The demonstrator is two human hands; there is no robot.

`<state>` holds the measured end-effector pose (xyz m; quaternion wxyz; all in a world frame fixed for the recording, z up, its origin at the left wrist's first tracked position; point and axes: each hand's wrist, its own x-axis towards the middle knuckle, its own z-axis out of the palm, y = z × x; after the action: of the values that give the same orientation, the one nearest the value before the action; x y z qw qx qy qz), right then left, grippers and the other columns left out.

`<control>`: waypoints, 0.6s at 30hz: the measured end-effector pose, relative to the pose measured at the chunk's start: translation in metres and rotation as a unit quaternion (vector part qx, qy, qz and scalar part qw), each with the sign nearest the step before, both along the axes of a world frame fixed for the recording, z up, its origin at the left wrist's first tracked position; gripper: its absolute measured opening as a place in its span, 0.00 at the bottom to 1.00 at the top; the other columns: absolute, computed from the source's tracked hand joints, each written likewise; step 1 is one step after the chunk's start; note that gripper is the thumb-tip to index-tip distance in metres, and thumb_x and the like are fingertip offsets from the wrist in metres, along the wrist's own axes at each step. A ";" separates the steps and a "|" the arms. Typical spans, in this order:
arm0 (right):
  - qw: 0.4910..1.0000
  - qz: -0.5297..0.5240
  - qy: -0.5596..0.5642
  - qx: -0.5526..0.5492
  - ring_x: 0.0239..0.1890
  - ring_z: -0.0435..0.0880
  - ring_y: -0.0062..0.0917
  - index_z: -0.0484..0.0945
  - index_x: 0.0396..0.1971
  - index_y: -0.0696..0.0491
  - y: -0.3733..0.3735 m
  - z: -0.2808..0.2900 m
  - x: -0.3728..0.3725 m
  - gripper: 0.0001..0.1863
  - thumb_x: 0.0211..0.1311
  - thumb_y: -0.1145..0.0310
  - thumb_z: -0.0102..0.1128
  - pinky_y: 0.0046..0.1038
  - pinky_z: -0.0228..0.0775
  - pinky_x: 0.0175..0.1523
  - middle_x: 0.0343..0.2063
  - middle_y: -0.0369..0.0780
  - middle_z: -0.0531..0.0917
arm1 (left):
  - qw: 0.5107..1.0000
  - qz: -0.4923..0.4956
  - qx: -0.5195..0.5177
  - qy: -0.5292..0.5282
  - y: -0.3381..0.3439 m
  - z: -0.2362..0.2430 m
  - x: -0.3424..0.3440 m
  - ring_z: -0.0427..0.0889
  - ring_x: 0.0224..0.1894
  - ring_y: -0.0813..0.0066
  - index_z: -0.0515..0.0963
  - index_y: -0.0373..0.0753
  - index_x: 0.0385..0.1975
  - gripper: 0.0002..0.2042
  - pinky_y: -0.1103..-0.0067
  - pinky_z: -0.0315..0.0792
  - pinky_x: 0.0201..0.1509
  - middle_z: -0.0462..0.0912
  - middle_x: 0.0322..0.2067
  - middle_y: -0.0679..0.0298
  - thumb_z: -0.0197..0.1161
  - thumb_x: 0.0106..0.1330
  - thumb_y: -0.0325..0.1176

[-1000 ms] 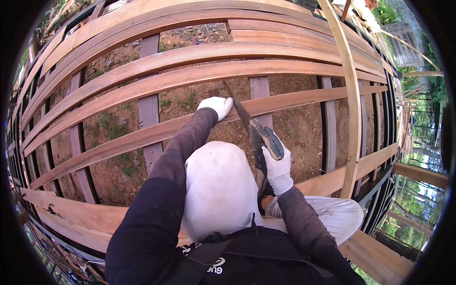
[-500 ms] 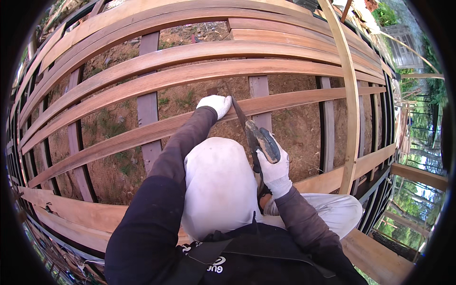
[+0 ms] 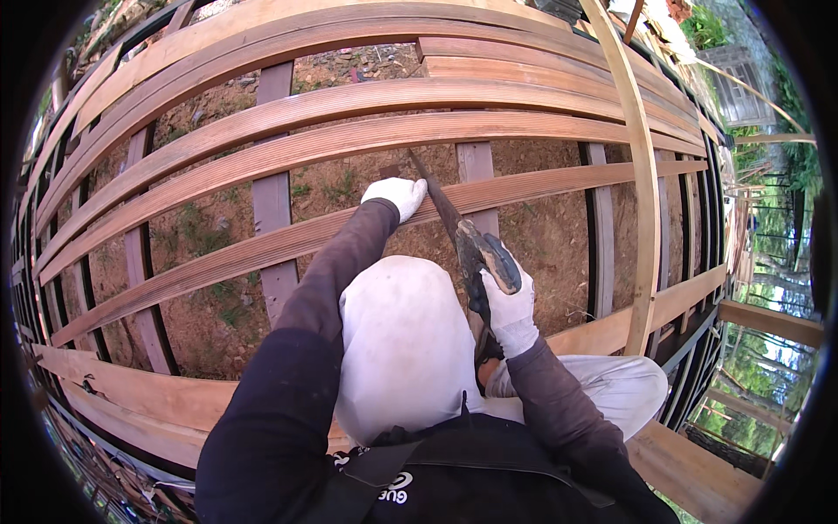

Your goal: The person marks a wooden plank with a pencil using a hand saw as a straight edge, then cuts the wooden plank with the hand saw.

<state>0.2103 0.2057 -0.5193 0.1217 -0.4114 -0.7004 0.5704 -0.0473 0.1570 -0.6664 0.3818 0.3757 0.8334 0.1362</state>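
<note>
A narrow, grooved reddish-brown deck board (image 3: 559, 182) lies slantwise across the joists in front of my knee. My left hand (image 3: 397, 196), in a white glove, is closed over this board and presses on it; its fingertips are mostly hidden. Just right of that hand, the blade of a handsaw (image 3: 443, 203) crosses the board, its tip pointing away from me. My right hand (image 3: 511, 307), also gloved, is wrapped round the saw's dark, worn handle (image 3: 499, 266). Beyond my left hand a small dark brown flat piece (image 3: 389, 169) shows; its kind is unclear.
More grooved boards (image 3: 367, 134) run across the grey-brown joists (image 3: 277, 196), with bare soil (image 3: 541, 227) in the gaps below. A pale timber strip (image 3: 644, 175) stands on the right. Lighter planks (image 3: 148, 393) lie near me. A short board stack (image 3: 515, 65) sits at the far side.
The saw and my right hand have shifted slightly to the right, and the blade slants a little more. My left hand stays in place on the board.
</note>
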 end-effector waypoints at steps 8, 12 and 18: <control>0.996 0.022 -0.027 0.081 0.49 0.86 0.24 0.73 0.66 0.63 0.016 -0.020 -0.046 0.28 0.65 0.75 0.66 0.26 0.79 0.54 0.51 0.44 0.87 | 0.999 -0.007 0.030 0.012 0.012 0.003 0.003 0.84 0.54 0.44 0.86 0.38 0.49 0.32 0.59 0.73 0.63 0.86 0.50 0.45 0.34 0.79 0.54; 1.000 0.010 -0.009 0.013 0.58 0.84 0.27 0.72 0.66 0.63 0.000 0.005 -0.012 0.30 0.63 0.80 0.64 0.30 0.75 0.64 0.56 0.46 0.85 | 1.000 0.007 0.022 0.016 0.003 -0.001 0.001 0.84 0.53 0.43 0.85 0.37 0.49 0.32 0.58 0.74 0.63 0.86 0.50 0.44 0.33 0.79 0.54; 0.999 -0.001 -0.046 -0.015 0.59 0.84 0.29 0.71 0.67 0.63 -0.005 0.012 -0.022 0.31 0.62 0.83 0.62 0.31 0.75 0.64 0.55 0.47 0.86 | 1.000 0.005 0.014 0.020 -0.001 0.005 0.002 0.84 0.53 0.43 0.86 0.37 0.48 0.32 0.58 0.74 0.62 0.86 0.49 0.44 0.33 0.79 0.53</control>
<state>0.1881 0.2009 -0.5073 0.0836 -0.4392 -0.6962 0.5617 -0.0451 0.1556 -0.6615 0.3594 0.3790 0.8408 0.1420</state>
